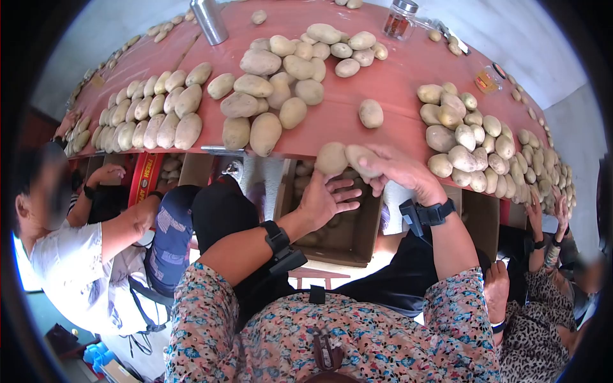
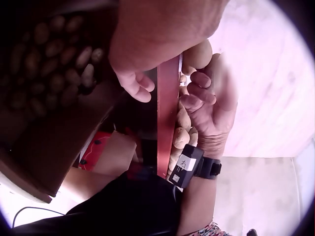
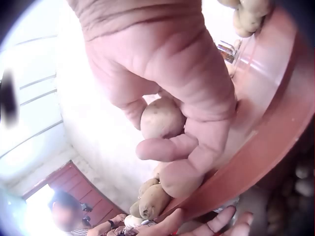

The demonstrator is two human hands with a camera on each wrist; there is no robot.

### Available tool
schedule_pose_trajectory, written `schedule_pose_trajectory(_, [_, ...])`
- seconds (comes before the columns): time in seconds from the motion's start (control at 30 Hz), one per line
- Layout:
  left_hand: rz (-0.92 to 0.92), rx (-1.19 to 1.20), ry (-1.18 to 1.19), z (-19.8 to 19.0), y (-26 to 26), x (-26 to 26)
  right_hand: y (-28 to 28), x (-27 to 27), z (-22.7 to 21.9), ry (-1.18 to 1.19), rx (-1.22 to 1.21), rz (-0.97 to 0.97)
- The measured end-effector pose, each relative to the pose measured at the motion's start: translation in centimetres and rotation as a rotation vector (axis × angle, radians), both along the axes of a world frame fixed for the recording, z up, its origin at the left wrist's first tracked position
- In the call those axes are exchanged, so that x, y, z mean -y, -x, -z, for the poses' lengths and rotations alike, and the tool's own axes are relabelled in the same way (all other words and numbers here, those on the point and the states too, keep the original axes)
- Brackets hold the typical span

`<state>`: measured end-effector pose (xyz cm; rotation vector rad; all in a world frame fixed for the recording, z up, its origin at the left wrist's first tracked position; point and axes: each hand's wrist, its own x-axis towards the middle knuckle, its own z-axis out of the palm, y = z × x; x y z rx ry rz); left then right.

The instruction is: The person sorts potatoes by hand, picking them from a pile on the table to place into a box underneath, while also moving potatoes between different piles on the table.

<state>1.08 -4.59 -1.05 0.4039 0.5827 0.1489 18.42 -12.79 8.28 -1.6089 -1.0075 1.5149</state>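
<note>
My left hand (image 1: 321, 199) holds a rounded tan potato (image 1: 332, 158) at its thumb side, over the table's front edge, its other fingers spread below. Beside it, my right hand (image 1: 408, 171) grips a second potato (image 1: 363, 161); the two potatoes overlap in the head view. In the right wrist view, this gripped potato (image 3: 162, 118) shows between the right thumb and curled fingers. The left hand's fingers (image 2: 135, 87) hang loosely in the left wrist view, its thumb hidden. Beneath both hands stands a cardboard box (image 1: 345, 246) with potatoes inside.
On the red table (image 1: 345, 137), a potato heap (image 1: 281, 83) lies ahead, neat potato rows (image 1: 150, 115) left and another pile (image 1: 472, 140) right. One potato (image 1: 370, 113) lies alone. A metal bottle (image 1: 209, 22) and a glass jar (image 1: 400, 20) stand farther back. People sit on both sides.
</note>
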Motion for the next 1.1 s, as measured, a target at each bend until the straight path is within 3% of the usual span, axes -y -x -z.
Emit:
schedule_pose_trajectory(0.17, [-0.042,0.144,0.019,2.1,1.3,-0.5,3.1,0.6,2.2,0.122,0.127,-0.326])
schedule_pose_trajectory(0.3, [-0.095,-0.121,-0.058,5.5,3.0,-0.3,5.3,1.0,7.0,0.228,0.236,-0.449])
schedule_pose_trajectory(0.37, [-0.103,-0.549,-0.065,6.8,3.7,-0.4,5.7,1.0,8.1,0.298,0.298,-0.47])
schedule_pose_trajectory(0.43, [-0.14,-0.601,-0.098,7.7,3.4,-1.0,5.9,0.9,8.5,0.479,0.481,-0.485])
schedule_pose_trajectory(0.47, [-0.252,-0.549,-0.156,8.6,2.8,-1.7,5.5,0.3,8.3,0.534,0.488,-0.458])
schedule_pose_trajectory(0.5, [-0.364,-0.493,-0.214,9.2,2.2,-2.4,4.8,0.4,10.1,0.536,0.485,-0.455])
schedule_pose_trajectory(0.57, [-0.438,-0.397,-0.302,7.5,1.4,-2.8,2.7,0.9,14.7,0.036,0.699,-0.108])
schedule_pose_trajectory(0.63, [-0.358,-0.487,-0.368,6.3,1.2,-3.0,2.6,0.8,13.6,0.003,0.779,-0.061])
schedule_pose_trajectory(0.7, [-0.279,-0.536,-0.337,5.1,1.2,-2.0,3.1,0.7,12.0,-0.013,0.976,-0.267])
schedule_pose_trajectory(0.83, [-0.105,-0.538,-0.319,4.5,1.4,-1.4,5.2,-0.2,6.2,0.055,0.968,-0.368])
schedule_pose_trajectory(0.9, [-0.095,-0.508,-0.325,4.0,1.4,-1.4,5.4,-0.8,3.4,-0.09,0.906,-0.487])
schedule_pose_trajectory(0.97, [-0.083,-0.467,-0.316,3.9,1.4,-1.5,4.6,-1.3,2.5,-0.205,0.889,-0.427])
schedule_pose_trajectory(1.03, [-0.074,-0.456,-0.308,3.2,1.2,-1.3,4.4,-1.9,0.2,-0.401,0.831,0.027])
schedule_pose_trajectory(1.07, [-0.062,-0.449,-0.298,3.0,1.1,-1.1,4.0,-2.4,-0.4,-0.407,0.832,0.023])
schedule_pose_trajectory(1.1, [-0.068,-0.449,-0.3,3.2,1.0,-0.9,3.4,-2.9,-0.9,-0.459,1.012,0.152])
